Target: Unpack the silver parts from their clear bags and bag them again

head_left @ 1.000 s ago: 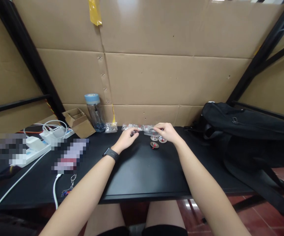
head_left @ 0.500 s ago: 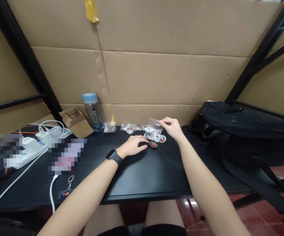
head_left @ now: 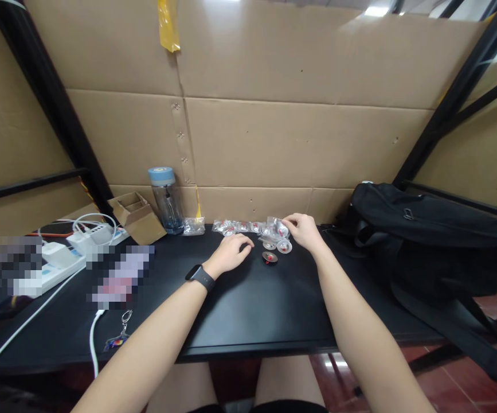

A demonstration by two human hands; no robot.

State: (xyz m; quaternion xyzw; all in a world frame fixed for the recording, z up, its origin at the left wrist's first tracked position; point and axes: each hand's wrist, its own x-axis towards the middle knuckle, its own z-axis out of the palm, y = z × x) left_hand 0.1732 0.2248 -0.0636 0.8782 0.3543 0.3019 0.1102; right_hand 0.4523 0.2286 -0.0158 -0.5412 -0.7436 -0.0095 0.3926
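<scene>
We saw that our left hand (head_left: pixel 230 252), a half-second earlier right against the front disc (head_left: pixel 269 257), had drawn back toward the left of the frame, so a strip of dark surface (head_left: pixel 257 310) now showed between them. Its fingers were loosely curved, thumb apart, with nothing visible in them. Our right hand (head_left: pixel 303 230), right of centre, had come lower with a clear packet (head_left: pixel 276 228), thumb and fingers seemingly pinching its right edge; whether the packet bore weight on what lay beneath, we could not tell. We judged that the packet was being settled at the right end of the packet row (head_left: pixel 235 227), while the loose discs were left alone. The front disc, red at its middle, lay just right of the frame's centre; the right disc (head_left: pixel 284 246) sat behind it, near our right fingers, and the rear disc (head_left: pixel 269 244) showed just below the packet's lower edge.
</scene>
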